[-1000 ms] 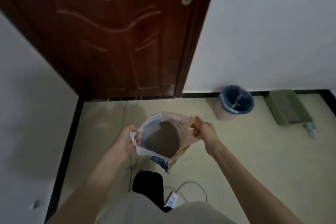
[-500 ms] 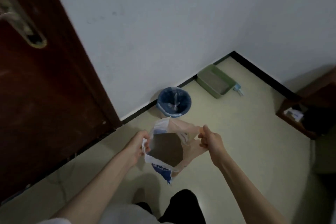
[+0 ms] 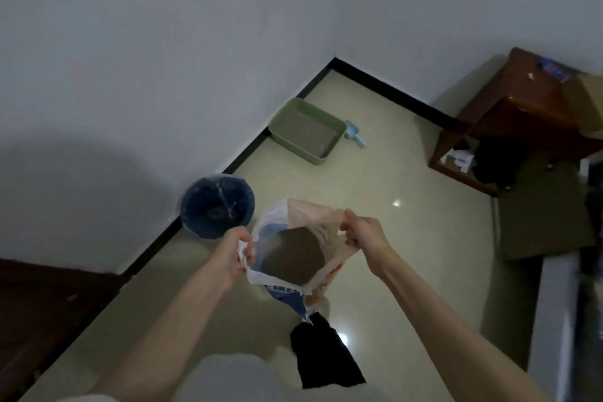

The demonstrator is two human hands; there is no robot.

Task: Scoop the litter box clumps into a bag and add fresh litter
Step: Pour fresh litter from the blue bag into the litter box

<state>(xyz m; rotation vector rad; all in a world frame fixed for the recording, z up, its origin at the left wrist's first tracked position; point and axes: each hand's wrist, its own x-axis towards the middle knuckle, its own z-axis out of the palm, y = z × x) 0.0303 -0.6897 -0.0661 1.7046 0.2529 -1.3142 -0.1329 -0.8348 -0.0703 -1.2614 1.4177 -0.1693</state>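
the white, blue and pink printed plastic litter bag [image 3: 287, 271] hangs in the air between both hands, its mouth pulled wide so the grey-brown litter inside shows. the main risk, as i judge it, is the thin rim: it is held only at two opposite edges, and the weight of the litter could tear the plastic or drag an edge out of a pinch, dumping grains on the cream tiled floor [image 3: 391, 271] well short of the target. the green rectangular plastic litter box [image 3: 306, 130] sits against the wall near the corner, well apart from the bag, with a pale blue plastic scoop [image 3: 354, 135] just beside it, so the load probably has to be carried across before pouring. a wide slack mouth could also pour in a rush and overshoot the low walls. the round bin with a dark blue liner [image 3: 218, 206] stands near the left hand and could be knocked on the way.

the left hand [image 3: 236, 251] has its grip clamped on the bunched white edge of the bag, fingers curled round it. the right hand [image 3: 362, 233] pinches the pink edge, thumb and fingers pressed together on the plastic.
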